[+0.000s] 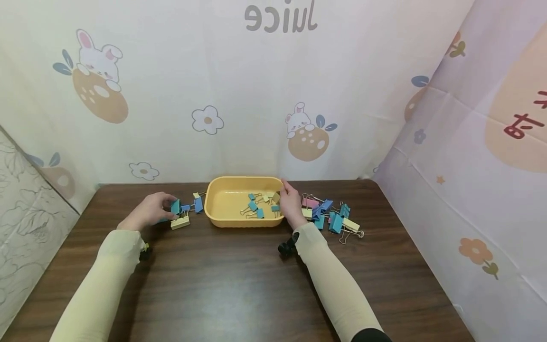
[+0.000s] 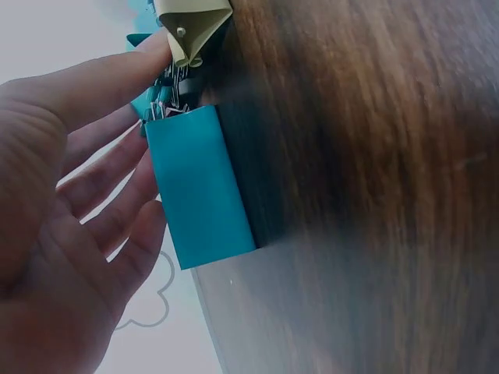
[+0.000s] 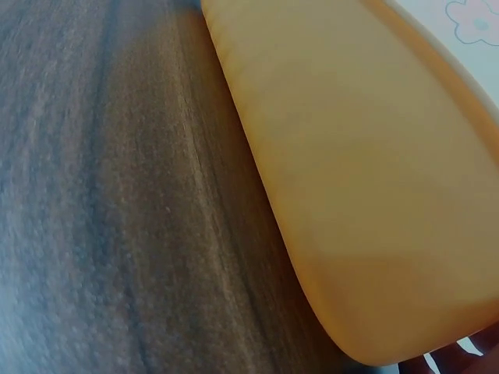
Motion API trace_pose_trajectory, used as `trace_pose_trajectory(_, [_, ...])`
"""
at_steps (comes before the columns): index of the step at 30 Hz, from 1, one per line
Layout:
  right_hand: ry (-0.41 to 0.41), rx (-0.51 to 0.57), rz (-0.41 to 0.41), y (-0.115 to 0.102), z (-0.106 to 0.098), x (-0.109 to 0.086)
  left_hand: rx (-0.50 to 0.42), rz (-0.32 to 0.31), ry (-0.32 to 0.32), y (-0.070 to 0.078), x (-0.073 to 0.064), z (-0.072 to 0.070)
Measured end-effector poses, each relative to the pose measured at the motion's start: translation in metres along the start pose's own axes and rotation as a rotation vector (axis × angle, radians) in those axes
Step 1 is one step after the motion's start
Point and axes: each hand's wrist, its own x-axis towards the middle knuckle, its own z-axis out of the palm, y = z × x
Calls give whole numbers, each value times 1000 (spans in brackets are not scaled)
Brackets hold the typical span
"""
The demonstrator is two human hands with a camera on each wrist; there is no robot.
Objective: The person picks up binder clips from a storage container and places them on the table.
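My left hand [image 1: 151, 209] is at the left clip group, thumb and forefinger on either side of a teal binder clip [image 1: 175, 206]. In the left wrist view the thumb tip is right at a yellow binder clip [image 2: 195, 23]. A larger teal binder clip [image 2: 201, 187] lies beside the lower fingers. With its fingers at the right end of a yellow tray [image 1: 226, 222], my right hand [image 1: 291, 202] grips the rim. Several small binder clips [image 1: 253, 205], teal and yellow, lie in the tray's right half. The tray's outer wall fills much of the right wrist view.
Right of the tray is a pile of blue, teal, pink and yellow binder clips [image 1: 335, 222], handles sticking out. A blue clip [image 1: 198, 204] lies close to the tray's left side. A patterned curtain [image 1: 252, 142] hangs behind the brown wooden table [image 1: 222, 280].
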Motion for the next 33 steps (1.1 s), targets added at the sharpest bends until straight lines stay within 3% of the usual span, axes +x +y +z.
trace_pose_trajectory(11, [-11,-10,-2,0,-2,1,-12,-23,5,1,-2,-6])
trace_pose_trajectory(15, [-13,-8,-10,1,-1,2,-68,-37,22,8,-2,-11])
trace_pose_trajectory(20, [-10,-43,-19,0,-1,2,-195,-29,64,31,4,-14])
trace_pose_trajectory(25, [-11,-55,-29,0,-1,2,-250,46,94,57,15,-13])
trace_pose_trajectory(33, [-12,-60,-21,0,-1,2,-260,182,83,104,31,9])
